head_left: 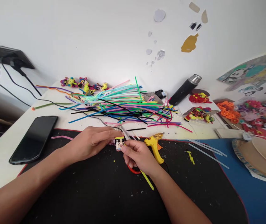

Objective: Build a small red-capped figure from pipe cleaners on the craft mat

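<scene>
My left hand (89, 143) pinches a small craft figure (119, 143) with a white face and a yellow top, held just above the black mat (95, 193). My right hand (139, 155) is closed around scissors with red handles (134, 169); their metal blades (125, 133) point up and left, right at the figure. A yellow pipe cleaner (147, 179) sticks out below my right hand.
A yellow glue gun (155, 146) lies right of my hands. A big pile of coloured pipe cleaners (125, 105) covers the table behind. A black phone (33, 139) lies at left, a black flask (184, 89) and finished figures (83, 83) at the back, paper plates (256, 157) at right.
</scene>
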The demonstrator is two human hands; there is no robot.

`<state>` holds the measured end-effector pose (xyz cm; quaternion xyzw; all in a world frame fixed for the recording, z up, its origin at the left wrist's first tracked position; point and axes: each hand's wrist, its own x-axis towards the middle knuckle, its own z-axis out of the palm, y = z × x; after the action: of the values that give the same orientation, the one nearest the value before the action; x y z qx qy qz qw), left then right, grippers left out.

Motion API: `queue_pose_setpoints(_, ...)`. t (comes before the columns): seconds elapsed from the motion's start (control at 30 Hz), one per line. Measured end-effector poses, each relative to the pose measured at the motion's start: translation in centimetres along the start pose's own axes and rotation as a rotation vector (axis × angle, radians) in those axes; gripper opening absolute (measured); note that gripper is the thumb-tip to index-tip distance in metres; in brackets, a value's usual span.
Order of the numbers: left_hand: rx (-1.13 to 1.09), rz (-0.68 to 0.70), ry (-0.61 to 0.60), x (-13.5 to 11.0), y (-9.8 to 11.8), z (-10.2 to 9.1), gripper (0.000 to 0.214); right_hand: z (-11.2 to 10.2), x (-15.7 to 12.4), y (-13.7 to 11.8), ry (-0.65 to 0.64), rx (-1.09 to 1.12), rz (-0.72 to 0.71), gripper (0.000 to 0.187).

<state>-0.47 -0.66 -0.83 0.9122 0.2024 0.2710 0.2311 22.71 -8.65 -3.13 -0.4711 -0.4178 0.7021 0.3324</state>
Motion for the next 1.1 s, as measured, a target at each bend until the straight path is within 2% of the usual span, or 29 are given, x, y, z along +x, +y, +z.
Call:
queue_pose_setpoints(0.2,0.026,0.025,0.021,0.3,0.3,-0.2,0.034,-0.1,0.0,0.0,-0.006,0.007,0.005,0.043)
queue_pose_setpoints(0.57,0.005,0.002,-0.035,0.3,0.5,-0.3,0.033,-0.1,0.1,0.4,-0.028,-0.072,-0.035,0.041)
queue_pose_setpoints(0.83,-0.065,-0.015,0.004,0.3,0.2,0.4,0.034,-0.1,0.1,0.3,-0.017,-0.061,-0.035,0.043)
queue_pose_setpoints(0.9,-0.060,-0.058,0.022,0.1,0.0,0.7,0.035,0.0,0.1,0.2,-0.005,-0.047,-0.026,0.044)
queue_pose_setpoints(1.0,-0.089,-0.238,0.066,0.1,-0.1,1.0,0.039,0.0,0.1,0.1,0.011,-0.022,-0.026,0.046)
queue_pose_setpoints(1.1,-0.313,-0.437,0.090,0.4,0.0,1.0,0.042,0.1,0.3,0.0,0.030,-0.007,-0.031,0.048)
